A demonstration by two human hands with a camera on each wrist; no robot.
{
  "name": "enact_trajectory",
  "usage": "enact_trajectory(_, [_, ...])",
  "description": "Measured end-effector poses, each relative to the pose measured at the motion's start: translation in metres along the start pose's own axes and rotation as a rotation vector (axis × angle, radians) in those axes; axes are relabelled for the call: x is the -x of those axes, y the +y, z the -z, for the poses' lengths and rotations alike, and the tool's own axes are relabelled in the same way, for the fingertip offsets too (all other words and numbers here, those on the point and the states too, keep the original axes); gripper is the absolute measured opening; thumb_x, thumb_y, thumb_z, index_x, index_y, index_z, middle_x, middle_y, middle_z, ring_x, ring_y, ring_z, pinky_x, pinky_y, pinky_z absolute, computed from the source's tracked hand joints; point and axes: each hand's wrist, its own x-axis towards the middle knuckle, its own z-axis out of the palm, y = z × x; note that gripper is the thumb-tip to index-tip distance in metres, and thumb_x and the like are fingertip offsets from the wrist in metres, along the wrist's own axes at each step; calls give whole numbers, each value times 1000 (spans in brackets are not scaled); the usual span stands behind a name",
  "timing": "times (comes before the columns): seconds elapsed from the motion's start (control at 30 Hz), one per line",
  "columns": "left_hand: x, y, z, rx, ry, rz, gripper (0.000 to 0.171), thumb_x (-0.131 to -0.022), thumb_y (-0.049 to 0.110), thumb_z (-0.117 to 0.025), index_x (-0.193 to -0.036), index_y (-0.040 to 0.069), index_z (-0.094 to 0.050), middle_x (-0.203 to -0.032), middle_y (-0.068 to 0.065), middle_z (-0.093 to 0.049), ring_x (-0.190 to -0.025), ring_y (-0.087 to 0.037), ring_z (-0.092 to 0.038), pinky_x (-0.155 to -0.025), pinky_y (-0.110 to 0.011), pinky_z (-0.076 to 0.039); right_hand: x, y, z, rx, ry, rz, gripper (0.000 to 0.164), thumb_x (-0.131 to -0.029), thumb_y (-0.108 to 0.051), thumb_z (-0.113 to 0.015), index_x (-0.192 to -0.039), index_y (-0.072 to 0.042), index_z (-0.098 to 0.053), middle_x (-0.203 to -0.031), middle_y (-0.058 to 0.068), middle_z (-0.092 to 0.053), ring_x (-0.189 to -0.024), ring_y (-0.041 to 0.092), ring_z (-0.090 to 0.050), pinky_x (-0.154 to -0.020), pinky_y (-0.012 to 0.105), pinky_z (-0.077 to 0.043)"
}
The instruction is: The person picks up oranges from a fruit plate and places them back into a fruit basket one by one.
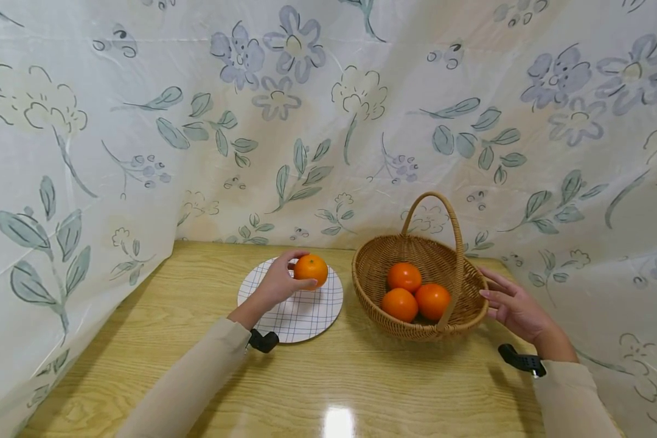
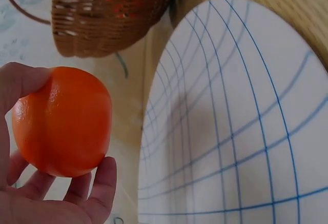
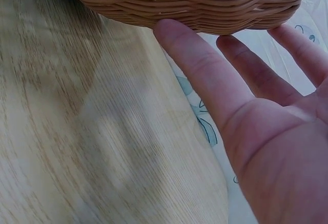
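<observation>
In the head view, my left hand [image 1: 276, 285] grips an orange [image 1: 312, 270] above a round white plate [image 1: 295, 328] with a blue grid pattern. The left wrist view shows the thumb on the upper side of the orange [image 2: 64, 121] and several fingers beneath it. To the right, a wicker basket [image 1: 373, 274] with an arched handle contains three more oranges [image 1: 399, 305]. My right hand [image 1: 517, 307] holds the basket at its right rim, thumb at the edge. Up close, its other fingers reach under the outer wicker side [image 3: 205, 3].
All of this is at a light wooden table [image 1: 285, 395]. A floral cloth [image 1: 317, 152] hangs behind the table and along both sides, near the basket's back.
</observation>
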Motion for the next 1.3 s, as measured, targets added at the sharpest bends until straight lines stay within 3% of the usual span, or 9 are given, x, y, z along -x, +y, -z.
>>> enact_trajectory(0.33, [8, 30, -1, -2, -36, -67, 72, -82, 22, -86, -146, 17, -53, -146, -4, -54, -126, -33, -56, -95, -45, -57, -1, -1, 0, -14, -12, 5, 63, -107, 5, -35, -165, -11, -16, -140, -5, -59, -117, 20, -70, -92, 37, -60])
enact_trajectory(0.47, [8, 40, -1, -11, -35, -92, 71, -81, 24, -87, -144, 22, -55, -146, -1, -54, -126, -31, -55, -92, -44, -57, 0, -1, 0, -24, -33, 11, 62, -107, 6, -34, -165, -13, -19, -141, -4, -59, -118, 21, -69, -93, 37, -60])
enact_trajectory(0.6, [7, 49, -1, 24, -50, -113, 69, -82, 23, -87, -143, 23, -55, -145, -1, -54, -124, -31, -56, -90, -42, -59, 0, -2, -1, -21, -36, 11, 62, -107, 5, -35, -164, -14, -22, -141, -4, -59, -118, 21, -69, -93, 37, -60])
enact_trajectory(0.77, [5, 61, -3, 74, -74, -142, 68, -82, 20, -86, -142, 24, -56, -145, -2, -53, -123, -32, -56, -89, -41, -60, 0, -2, -1, 0, -23, 4, 61, -107, 4, -37, -164, -15, -24, -141, -6, -58, -117, 20, -69, -93, 36, -60])
enact_trajectory(1.1, [-4, 89, -9, 80, -101, -215, 64, -83, 19, -85, -141, 22, -58, -141, 0, -56, -122, -33, -56, -86, -40, -59, 0, -2, -1, 12, 15, -3, 62, -107, 4, -39, -165, -11, -20, -139, -6, -60, -116, 19, -70, -91, 36, -61])
enact_trajectory(1.3, [-7, 101, -13, 71, -106, -210, 62, -83, 21, -85, -140, 24, -59, -141, 2, -57, -121, -31, -56, -85, -40, -58, 0, -2, -1, 15, 10, -5, 62, -107, 3, -39, -164, -12, -21, -139, -6, -60, -116, 18, -70, -91, 36, -61])
